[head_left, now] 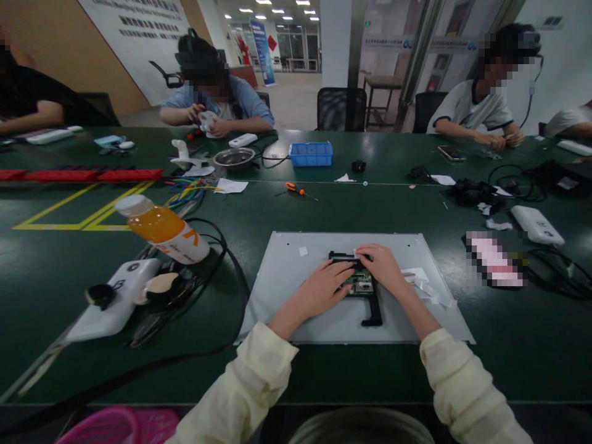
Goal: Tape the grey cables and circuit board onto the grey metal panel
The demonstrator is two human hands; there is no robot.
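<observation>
A black frame (pixel 374 308) with a green circuit board (pixel 359 285) in it lies on a pale grey panel (pixel 287 308) on the table. My left hand (pixel 326 285) rests flat over the frame's left side, fingers extended across the board's edge. At the frame's upper right, my right hand (pixel 383 265) has its fingertips pressed together on a small white piece (pixel 357 253). Another small white square (pixel 303 251) lies on the panel to the left. Crumpled clear and white scraps (pixel 428 290) are by my right wrist.
An orange drink bottle (pixel 161 229), a white device (pixel 113 299) and black cables lie left. Beyond the panel are orange-handled scissors (pixel 295 189) and a blue basket (pixel 311 154). A pink-screened phone (pixel 494 259) and a white power bank (pixel 536 224) are right. Other people sit across the table.
</observation>
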